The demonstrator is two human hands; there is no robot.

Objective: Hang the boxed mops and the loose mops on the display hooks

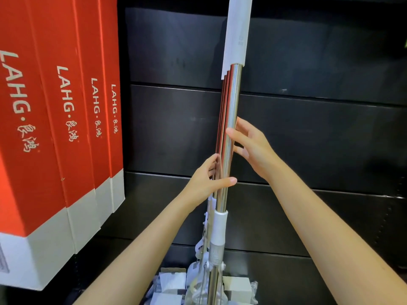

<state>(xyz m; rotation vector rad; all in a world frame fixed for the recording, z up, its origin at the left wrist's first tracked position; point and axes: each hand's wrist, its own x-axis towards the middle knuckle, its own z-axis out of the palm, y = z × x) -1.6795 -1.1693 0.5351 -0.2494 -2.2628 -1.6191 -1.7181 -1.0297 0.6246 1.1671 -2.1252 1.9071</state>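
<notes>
Red LAHG boxes, steel mop poles

Red boxed mops hang side by side against the dark slatted display wall.

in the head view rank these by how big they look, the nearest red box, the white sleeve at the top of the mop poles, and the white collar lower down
1. Nearest red box: largest, though closeness to the camera inflates it.
2. White sleeve: its top runs out of frame.
3. White collar: smallest.
</notes>
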